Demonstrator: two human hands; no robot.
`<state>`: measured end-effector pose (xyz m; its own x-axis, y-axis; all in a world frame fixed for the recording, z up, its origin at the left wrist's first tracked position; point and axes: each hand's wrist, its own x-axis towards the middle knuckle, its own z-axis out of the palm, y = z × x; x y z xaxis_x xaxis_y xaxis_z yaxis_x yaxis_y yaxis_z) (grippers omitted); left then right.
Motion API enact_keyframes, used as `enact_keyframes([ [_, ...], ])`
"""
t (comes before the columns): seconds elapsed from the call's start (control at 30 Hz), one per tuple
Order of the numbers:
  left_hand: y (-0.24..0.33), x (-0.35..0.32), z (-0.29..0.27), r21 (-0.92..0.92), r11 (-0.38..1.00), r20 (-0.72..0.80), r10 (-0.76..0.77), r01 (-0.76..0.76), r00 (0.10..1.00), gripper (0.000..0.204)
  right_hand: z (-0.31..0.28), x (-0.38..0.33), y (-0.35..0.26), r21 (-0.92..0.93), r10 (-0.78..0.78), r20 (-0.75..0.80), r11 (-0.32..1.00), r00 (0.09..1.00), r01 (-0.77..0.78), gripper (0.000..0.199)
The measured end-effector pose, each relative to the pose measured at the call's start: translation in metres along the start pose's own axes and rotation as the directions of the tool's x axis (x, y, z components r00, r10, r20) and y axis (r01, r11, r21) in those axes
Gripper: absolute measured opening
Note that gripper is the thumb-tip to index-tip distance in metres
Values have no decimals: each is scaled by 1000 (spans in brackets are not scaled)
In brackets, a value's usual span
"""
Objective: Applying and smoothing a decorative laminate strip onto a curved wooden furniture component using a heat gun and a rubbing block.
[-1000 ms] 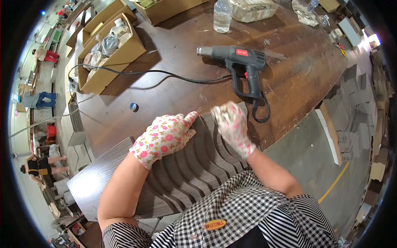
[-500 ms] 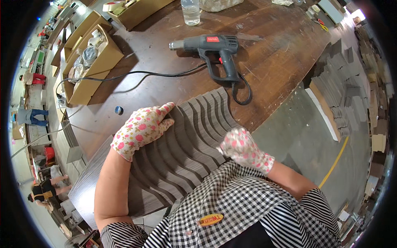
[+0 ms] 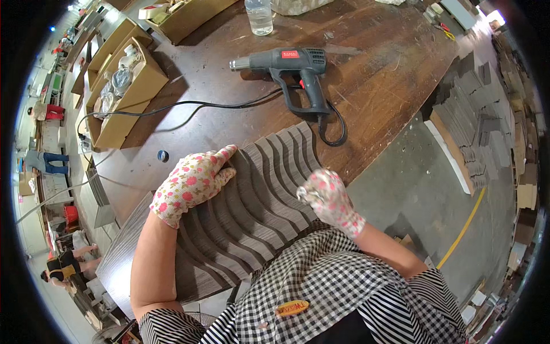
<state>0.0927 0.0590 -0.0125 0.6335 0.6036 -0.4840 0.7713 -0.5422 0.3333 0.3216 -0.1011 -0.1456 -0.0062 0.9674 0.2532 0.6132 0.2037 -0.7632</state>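
A grey wood-grained panel of wavy slats (image 3: 258, 198) lies slantwise at the table's near edge, dark curving gaps between its strips. My left hand (image 3: 192, 183), in a white glove with pink flowers, grips its far edge, thumb on top and index finger stretched along the edge. My right hand (image 3: 327, 200), gloved alike, is closed in a fist over the panel's right end. What it holds, if anything, is hidden and partly blurred. Beyond the panel rests a dark grey heat gun (image 3: 295, 69), its nozzle pointing left.
A black cord (image 3: 195, 103) crosses the table beside a small blue cap (image 3: 163, 155). Cardboard boxes (image 3: 134, 106) with bottles and bags stand at the far left. A clear bottle (image 3: 259, 18) stands at the back. Stacked grey boards (image 3: 467, 120) are on the floor at right.
My right hand has moved slightly up and away from my apron, still closed. My left hand keeps its place on the panel. The whole view has shifted a little.
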Motion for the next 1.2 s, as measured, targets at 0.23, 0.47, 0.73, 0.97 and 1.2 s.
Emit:
enact_keyframes([
  [0.23, 2, -2, -1, -15, 999, 36, -30, 31, 999, 45, 8, 8, 0, -53, -134, 34, 989, 990, 135, 5],
  [0.47, 8, -1, -6, -21, 999, 39, -44, 44, 998, 47, 30, 68, 9, 46, -8, -156, 999, 988, 15, 5],
  [0.73, 11, -2, -7, 8, 997, 73, -78, 78, 994, 46, 29, 79, 5, -15, -8, -140, 1000, 990, 6, 5],
  [0.97, 6, -3, -6, 38, 996, 32, -80, 79, 996, 46, 33, 85, 5, 112, 32, -136, 994, 990, -17, 8],
  [1.2, 7, -4, -4, 6, 999, 29, -43, 42, 999, 46, 40, 108, 14, 157, 137, -135, 981, 981, -115, 11],
])
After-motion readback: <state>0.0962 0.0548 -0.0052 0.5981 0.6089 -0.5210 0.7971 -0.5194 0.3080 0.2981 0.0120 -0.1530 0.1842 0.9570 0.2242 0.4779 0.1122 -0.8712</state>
